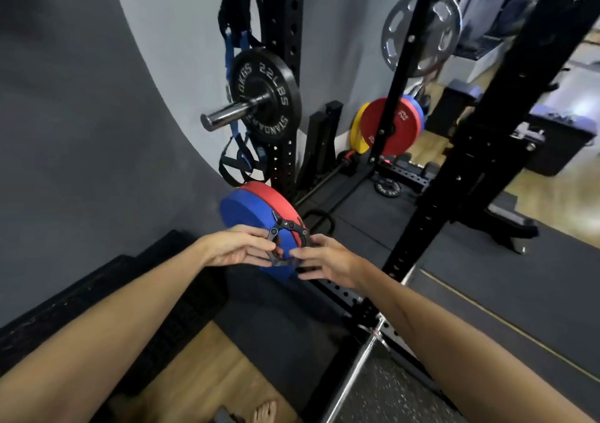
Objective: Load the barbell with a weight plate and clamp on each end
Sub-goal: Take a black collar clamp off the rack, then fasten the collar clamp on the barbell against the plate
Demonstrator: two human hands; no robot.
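Now your left hand (pixel 240 247) and right hand (pixel 328 260) both pinch the black clamp (pixel 285 240), held in the air before the blue plate (pixel 250 211) and red plate (pixel 276 195). It looks light, stiff plastic; grip the ring sides, away from the lever.

Grey wall (pixel 65 114), black rack upright (pixel 487 146), wooden floor (pixel 201 374).

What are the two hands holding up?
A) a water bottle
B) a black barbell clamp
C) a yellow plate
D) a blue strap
B: the left hand and the right hand pinch a black barbell clamp between their fingers, in front of the blue plate and the red plate.
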